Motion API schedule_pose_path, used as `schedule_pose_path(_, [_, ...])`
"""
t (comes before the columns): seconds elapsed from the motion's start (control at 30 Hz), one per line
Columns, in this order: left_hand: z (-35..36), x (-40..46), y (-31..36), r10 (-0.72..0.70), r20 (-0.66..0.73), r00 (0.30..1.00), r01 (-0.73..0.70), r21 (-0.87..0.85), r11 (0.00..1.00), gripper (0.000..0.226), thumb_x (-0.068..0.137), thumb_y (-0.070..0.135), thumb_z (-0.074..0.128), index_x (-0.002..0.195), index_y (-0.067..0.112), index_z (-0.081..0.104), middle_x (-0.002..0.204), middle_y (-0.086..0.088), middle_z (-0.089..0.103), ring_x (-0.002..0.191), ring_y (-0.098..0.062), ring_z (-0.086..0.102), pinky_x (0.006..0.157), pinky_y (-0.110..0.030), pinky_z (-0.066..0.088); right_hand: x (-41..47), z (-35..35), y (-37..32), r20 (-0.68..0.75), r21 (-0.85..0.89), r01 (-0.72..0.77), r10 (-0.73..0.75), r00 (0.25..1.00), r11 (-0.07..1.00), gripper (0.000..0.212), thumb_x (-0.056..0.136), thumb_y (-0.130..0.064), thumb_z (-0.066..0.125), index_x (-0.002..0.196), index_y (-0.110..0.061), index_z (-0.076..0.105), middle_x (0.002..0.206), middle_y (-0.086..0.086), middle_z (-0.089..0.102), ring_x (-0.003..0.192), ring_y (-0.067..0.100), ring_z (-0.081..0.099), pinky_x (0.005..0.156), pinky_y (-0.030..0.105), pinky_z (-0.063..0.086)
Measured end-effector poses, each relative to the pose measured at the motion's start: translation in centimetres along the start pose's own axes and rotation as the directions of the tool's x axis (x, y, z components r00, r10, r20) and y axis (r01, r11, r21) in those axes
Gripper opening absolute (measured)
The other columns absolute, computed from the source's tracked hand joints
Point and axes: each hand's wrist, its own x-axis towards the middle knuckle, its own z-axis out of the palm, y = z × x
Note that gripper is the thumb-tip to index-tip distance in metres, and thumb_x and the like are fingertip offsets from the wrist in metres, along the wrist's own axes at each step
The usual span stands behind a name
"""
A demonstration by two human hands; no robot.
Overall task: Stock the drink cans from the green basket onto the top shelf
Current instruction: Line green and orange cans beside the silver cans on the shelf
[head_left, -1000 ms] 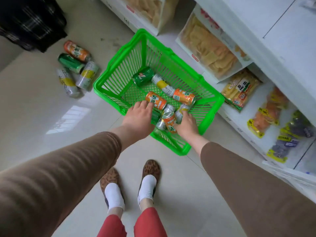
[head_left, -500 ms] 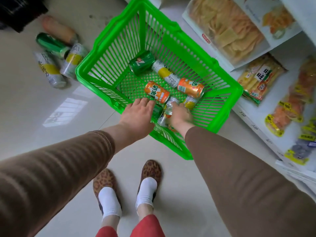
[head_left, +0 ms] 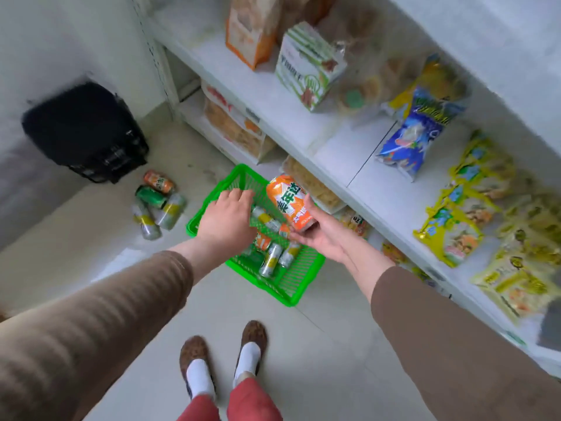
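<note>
1. Right hand (head_left: 323,238), palm up, has its fingers (head_left: 306,237) wrapped under an orange drink can (head_left: 290,203), held tilted above the green basket (head_left: 291,288).
2. Left hand (head_left: 227,221) hovers palm down over the basket's 9 o'clock rim, fingers loosely spread and grasping nothing.
3. Basket sits on the floor (head_left: 91,238) with several cans (head_left: 270,262) lying inside.
4. Four loose cans (head_left: 158,205) lie on the floor at 9 o'clock of the basket, near a black bag (head_left: 83,132).
5. Shelf (head_left: 282,107) with snack packets (head_left: 413,133) runs at 1 o'clock.
</note>
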Motion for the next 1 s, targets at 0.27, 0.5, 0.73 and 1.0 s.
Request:
schedule_pose_path(0.27, [-21.1, -7.0, 6.1, 0.199, -0.25, 0.948, -0.198, 0.027, 0.98, 0.082, 0.078, 0.04, 0.07, 0.146, 0.017, 0.032, 0.136, -0.006, 0.046, 0.126, -0.029, 0.041, 0.1, -0.041, 0.041, -21.5, 7.2, -12.5, 0.256, 0.217, 0.317, -0.367, 0.894, 0.923, 0.11, 0.05, -0.039, 0.101, 0.141, -0.002, 0.051, 0.126, 0.022, 0.063, 0.104, 0.028, 0.065, 0.088, 0.036, 0.059])
schedule_pose_path(0.5, [-29.9, -5.5, 11.7, 0.305, -0.337, 0.89, -0.313, 0.033, 0.949, 0.08, 0.079, 0.04, 0.068, 0.146, 0.019, 0.03, 0.138, -0.004, 0.045, 0.129, -0.028, 0.04, 0.102, -0.041, 0.041, -28.8, 7.7, -21.6, 0.179, 0.314, 0.512, -0.58, 0.795, 0.799, 0.084, 0.061, -0.02, 0.096, 0.132, 0.0, 0.056, 0.116, 0.02, 0.069, 0.108, 0.036, 0.065, 0.093, 0.045, 0.058])
schedule_pose_path(0.73, [-34.8, 2.5, 17.8, 0.294, -0.358, 0.886, -0.312, 0.008, 0.95, 0.079, 0.081, 0.036, 0.067, 0.148, 0.018, 0.028, 0.142, -0.007, 0.043, 0.131, -0.029, 0.038, 0.104, -0.042, 0.04, -24.9, 4.7, -29.9, -0.135, -0.254, 0.747, -0.787, 0.602, 0.615, 0.054, 0.076, -0.015, 0.086, 0.122, -0.018, 0.057, 0.117, 0.0, 0.071, 0.099, 0.006, 0.068, 0.089, 0.022, 0.052])
schedule_pose_path(1.0, [-35.4, 11.5, 23.0, 0.195, -0.285, 0.939, -0.222, -0.066, 0.973, 0.075, 0.081, 0.036, 0.068, 0.144, 0.016, 0.032, 0.139, -0.007, 0.044, 0.128, -0.028, 0.039, 0.1, -0.042, 0.044, -16.4, -0.7, -37.3, -0.271, -0.462, 0.646, -0.791, 0.549, 0.607, 0.064, 0.075, -0.018, 0.089, 0.126, -0.023, 0.051, 0.115, -0.005, 0.066, 0.102, 0.009, 0.065, 0.081, 0.022, 0.053])
